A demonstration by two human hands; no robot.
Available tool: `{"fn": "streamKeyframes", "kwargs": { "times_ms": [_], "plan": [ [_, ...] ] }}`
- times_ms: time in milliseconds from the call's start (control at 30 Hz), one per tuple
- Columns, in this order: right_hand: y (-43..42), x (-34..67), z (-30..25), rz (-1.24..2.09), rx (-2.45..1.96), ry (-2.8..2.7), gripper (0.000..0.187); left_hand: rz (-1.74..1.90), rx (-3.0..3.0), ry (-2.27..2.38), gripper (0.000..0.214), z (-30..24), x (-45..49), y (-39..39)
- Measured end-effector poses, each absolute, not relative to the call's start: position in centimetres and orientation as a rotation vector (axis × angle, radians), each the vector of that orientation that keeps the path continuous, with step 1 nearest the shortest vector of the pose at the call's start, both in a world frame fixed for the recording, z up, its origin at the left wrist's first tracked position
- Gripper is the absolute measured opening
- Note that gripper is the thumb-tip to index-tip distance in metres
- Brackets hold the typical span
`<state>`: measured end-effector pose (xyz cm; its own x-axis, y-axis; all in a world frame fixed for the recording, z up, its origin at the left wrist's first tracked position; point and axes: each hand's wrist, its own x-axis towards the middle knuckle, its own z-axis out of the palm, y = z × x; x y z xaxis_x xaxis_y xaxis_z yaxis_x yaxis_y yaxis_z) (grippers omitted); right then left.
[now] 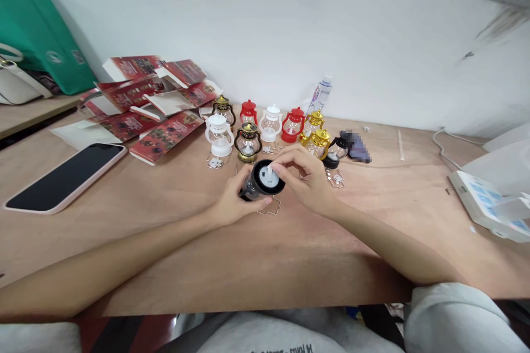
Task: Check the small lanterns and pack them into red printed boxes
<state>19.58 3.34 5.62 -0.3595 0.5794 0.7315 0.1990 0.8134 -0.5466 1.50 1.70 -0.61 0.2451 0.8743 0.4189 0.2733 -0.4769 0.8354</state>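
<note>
Holds a black lantern [257,183] in the left hand [232,201], just above the tabletop [248,253] and near its middle. Clamps the left fingers around the body, with the lantern tipped on its side and the round base turned toward the camera. Pinches a small white part [269,175] in the centre of that base between the thumb and fingertips of the right hand [308,182]. Has both hands close together at the lantern, with the forearms lying over the front edge of the tabletop.

Shows other lanterns [248,143] standing upright just behind the hands, in white, red, gold and black, close beside each other. Shows flat clear tags [215,162] lying on the wood near them. Has a bottle [321,94] at the wall behind this group. Has red boxes [153,99], some open, piled to the left, and a dark phone [66,176] lying flat in front of them. Shows a green bag [37,38] at the far left.
</note>
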Motion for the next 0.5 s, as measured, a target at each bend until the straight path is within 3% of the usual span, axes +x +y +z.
{"fn": "streamKeyframes", "kwargs": {
  "times_ms": [333, 500],
  "plan": [
    [3.6, 19.97, 5.87, 0.1, -0.454, -1.978, 0.006, 1.254, 1.918, 1.027, 0.043, -0.49, 1.54, 1.69],
    [3.56, 20.01, 5.8, 0.084, -0.466, -1.979, 0.007, 1.26, 1.908, 1.029, 0.044, -0.49, 1.58, 1.64]
  ]
}}
